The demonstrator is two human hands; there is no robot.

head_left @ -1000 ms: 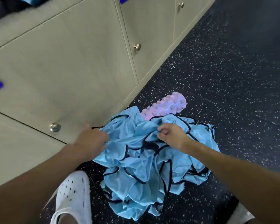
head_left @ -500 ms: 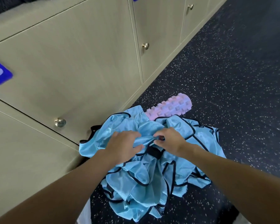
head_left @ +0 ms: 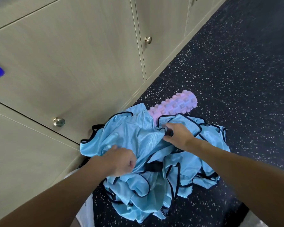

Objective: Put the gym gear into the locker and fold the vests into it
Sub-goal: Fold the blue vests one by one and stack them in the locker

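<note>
**Vest pile: both hands engaged**

I see the vests (head_left: 154, 185) in a crumpled blue pile on the floor (head_left: 236, 79), against the base of the lockers (head_left: 64, 63). All locker doors in view are closed.

- Left hand (head_left: 121, 161): fingers curled, gripping a bunch of vest fabric at the near-left side of the pile.
- Right hand (head_left: 179, 135): fingers pinching a black strap at the top of the pile.

The pink roller (head_left: 175, 104) lies on the floor at the far side of the pile. Its near end is under the fabric.
</note>
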